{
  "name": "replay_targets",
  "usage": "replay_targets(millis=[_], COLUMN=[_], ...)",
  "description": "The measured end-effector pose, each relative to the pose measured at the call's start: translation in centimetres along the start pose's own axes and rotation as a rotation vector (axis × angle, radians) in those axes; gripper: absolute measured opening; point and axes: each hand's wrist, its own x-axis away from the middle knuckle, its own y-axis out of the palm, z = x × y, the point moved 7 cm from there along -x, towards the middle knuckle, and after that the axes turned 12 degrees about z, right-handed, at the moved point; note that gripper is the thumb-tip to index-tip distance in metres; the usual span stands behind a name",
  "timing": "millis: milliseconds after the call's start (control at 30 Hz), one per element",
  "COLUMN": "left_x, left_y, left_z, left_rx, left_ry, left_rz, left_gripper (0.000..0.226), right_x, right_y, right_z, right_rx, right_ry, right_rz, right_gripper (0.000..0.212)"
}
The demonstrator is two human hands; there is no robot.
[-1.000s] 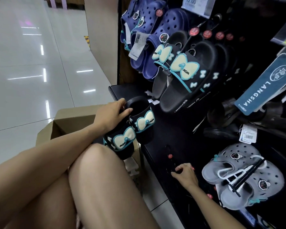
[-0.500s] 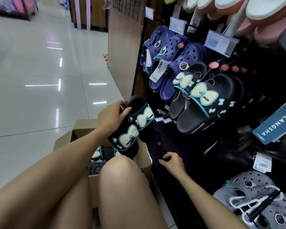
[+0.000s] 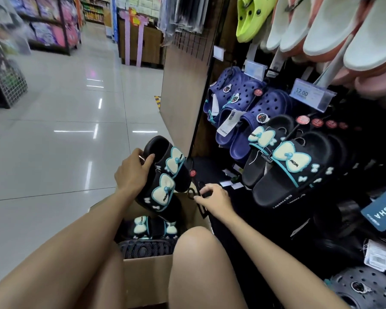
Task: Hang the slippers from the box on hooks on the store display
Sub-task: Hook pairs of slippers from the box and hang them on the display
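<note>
Slippers point(image 3: 165, 177) riding above box point(image 3: 147, 277), left hand point(image 3: 132, 172) gripping heel end, fingers curled. Right hand point(image 3: 214, 199) pinching black hanger point(image 3: 193, 194). Advice: thread hanger through both straps squarely before lifting to hook.

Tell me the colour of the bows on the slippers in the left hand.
Cream with teal edging, on black slippers; head view shows it.

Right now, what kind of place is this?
Most likely a shop's shoe aisle: slippers hang on display hooks, a price tag reads 12.00, and stocked shelves line the far aisle.
</note>
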Motion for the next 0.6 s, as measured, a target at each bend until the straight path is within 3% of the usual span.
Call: replay_targets(millis=[300,600], left_x=[-0.9,-0.8], left_y=[-2.3,-2.2], left_z=[-1.2,-1.6], left_rx=[0.076,0.077], left_ry=[-0.123,-0.165], left_rz=[0.09,0.079], left_gripper=[0.036,0.035], right_x=[-2.2,-1.6], right_y=[1.0,1.2], right_z=[-9.0,-8.0], right_rx=[0.03,0.037], right_ry=[-0.136,-0.14], right_rz=[0.006,0.068], right_gripper=[0.021,0.021])
